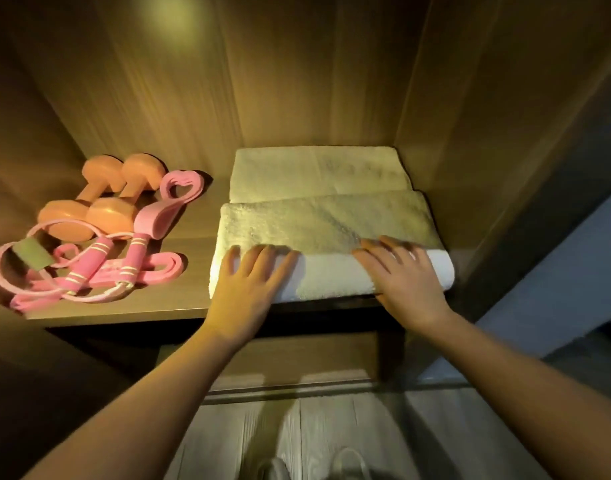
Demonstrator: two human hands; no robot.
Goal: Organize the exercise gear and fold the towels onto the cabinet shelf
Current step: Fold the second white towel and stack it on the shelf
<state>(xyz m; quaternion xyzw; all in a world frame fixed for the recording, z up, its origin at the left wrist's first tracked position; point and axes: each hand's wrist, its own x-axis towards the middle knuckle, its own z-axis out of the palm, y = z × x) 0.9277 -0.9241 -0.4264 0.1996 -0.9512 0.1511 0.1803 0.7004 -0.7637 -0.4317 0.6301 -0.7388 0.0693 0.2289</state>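
Observation:
Two folded white towels lie on the right half of the wooden cabinet shelf (179,271): a rear towel (317,173) against the back wall and a front towel (324,226) at the shelf's front edge. My left hand (248,282) rests flat on the front towel's near left corner, fingers spread. My right hand (401,271) lies flat on its near right part, fingers spread too. Neither hand grips anything. On the shelf's left sit two orange dumbbells (99,199), a pink heart-shaped grip tool (172,199) and a pink jump rope (89,268) with coiled pink bands.
The cabinet's wooden back and side walls close in the shelf; the right wall (470,168) stands just beside the towels. Below the shelf are a dark lower compartment (314,355) and a grey wood-grain floor (314,438). A strip of bare shelf separates the gear from the towels.

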